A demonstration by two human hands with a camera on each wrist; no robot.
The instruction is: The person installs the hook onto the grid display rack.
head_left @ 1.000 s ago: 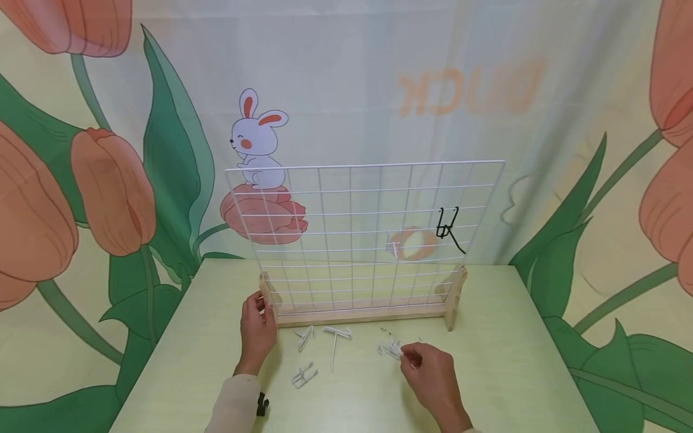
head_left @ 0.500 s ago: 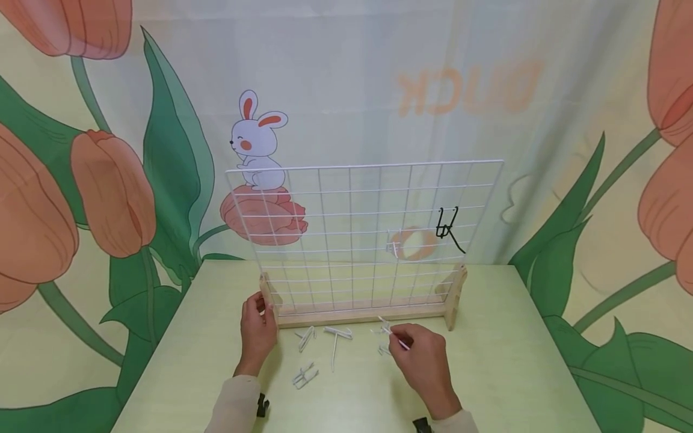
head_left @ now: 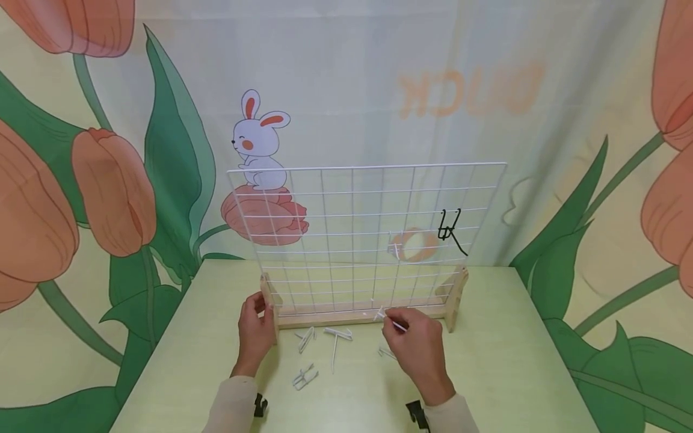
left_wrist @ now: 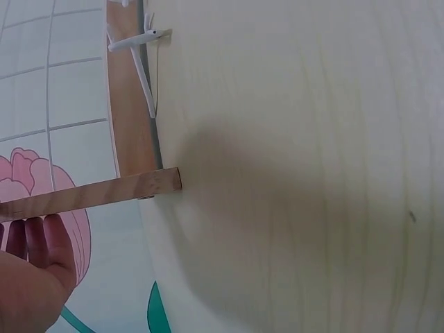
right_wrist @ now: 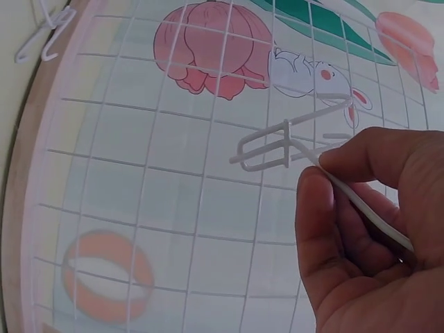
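A white wire grid panel [head_left: 352,198] stands upright in a wooden stand [head_left: 325,319] on the table. My left hand [head_left: 255,325] grips the stand's left leg [left_wrist: 125,189], fingers against its outer side. Between thumb and forefinger, my right hand [head_left: 417,340] pinches the stem of a white wire grid hook [right_wrist: 263,149]. The hook's looped end points away from the hand, in front of the lower part of the grid. A black hook [head_left: 446,231] hangs on the grid's right side, with a white hook [head_left: 395,248] to its left.
Several loose white hooks lie before the stand: a long-stemmed one [head_left: 337,332], one [head_left: 306,340] left of it and another [head_left: 305,377] nearer the front. A further hook [head_left: 385,352] is partly hidden by the right hand. Behind the table [head_left: 498,337] hangs a printed curtain [head_left: 335,72].
My right hand has lifted a white hook from the small pile on the right and moved it forward and slightly left towards the grid. My left hand stays at the stand's leg.
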